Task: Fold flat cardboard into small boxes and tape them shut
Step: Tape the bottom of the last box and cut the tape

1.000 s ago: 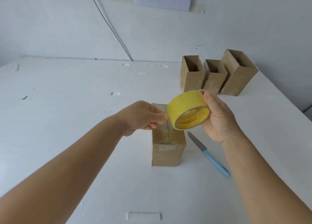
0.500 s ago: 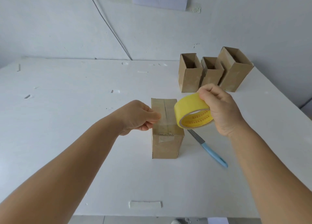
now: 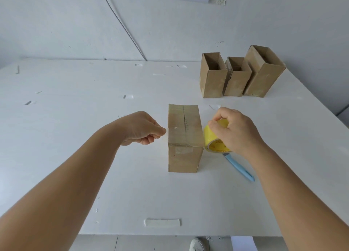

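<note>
The left hand (image 3: 143, 128) pinches the free end of a clear strip of tape (image 3: 184, 132) between thumb and curled fingers, just off the left edge of a closed cardboard box (image 3: 184, 139). The right hand (image 3: 234, 129) has its grip wrapped over a yellow tape roll (image 3: 212, 140), fingers curled across the top of it, holding the roll against the right edge of the box near its top. The strip runs from one hand to the other across the lid, crossing the seam where the flaps meet; whether it is pressed down onto the cardboard cannot be told. An older piece of tape shows on the front face of the box, just under the lid.

The box stands upright near the middle of the white tabletop (image 3: 75, 118). A knife with a light blue handle (image 3: 239, 168) lies on the tabletop just to the right of the box, its blade end hidden under the right hand and the roll. Farther back and to the right, near the wall, three open cardboard boxes (image 3: 239, 80) stand side by side, touching, with their tops unsealed. A short white strip (image 3: 162, 222) lies near the front edge of the tabletop, and small scraps dot its surface. A shoe (image 3: 196, 245) shows below that edge.
</note>
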Tool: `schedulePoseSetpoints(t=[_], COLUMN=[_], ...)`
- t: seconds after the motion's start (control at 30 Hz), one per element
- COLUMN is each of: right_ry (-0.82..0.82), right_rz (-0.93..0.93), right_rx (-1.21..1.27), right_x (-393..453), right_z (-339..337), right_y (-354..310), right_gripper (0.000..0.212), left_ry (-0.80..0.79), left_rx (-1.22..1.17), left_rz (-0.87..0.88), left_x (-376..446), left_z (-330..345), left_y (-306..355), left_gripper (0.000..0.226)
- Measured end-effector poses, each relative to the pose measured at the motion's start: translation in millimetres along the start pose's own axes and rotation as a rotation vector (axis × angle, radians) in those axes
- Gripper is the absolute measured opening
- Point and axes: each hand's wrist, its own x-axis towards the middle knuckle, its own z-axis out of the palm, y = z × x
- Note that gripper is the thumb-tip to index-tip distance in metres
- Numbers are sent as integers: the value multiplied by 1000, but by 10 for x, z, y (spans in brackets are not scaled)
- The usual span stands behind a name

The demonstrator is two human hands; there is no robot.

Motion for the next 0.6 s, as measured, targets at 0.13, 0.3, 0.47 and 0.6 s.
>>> schedulePoseSetpoints(t=[0.13, 0.3, 0.47, 0.6], right_ry=[-23, -28, -26, -19], right_rz=[-2, -9, -13, -3], right_rx=[9, -19, -38, -66], right_x=[-8, -15, -33, -56], right_z=[10, -7, 20, 122], right_y=[0, -48, -77, -46], right_gripper=[11, 11, 12, 15], left_ry=[-26, -84, -125, -151], left_rx=[-6, 0, 5, 13], left_rz=[-9, -3, 4, 17], left_x=[38, 67, 117, 166], left_z=[-34, -81, -108, -104], left_y=[-23, -71, -148, -245], left_gripper=[15, 17, 19, 18])
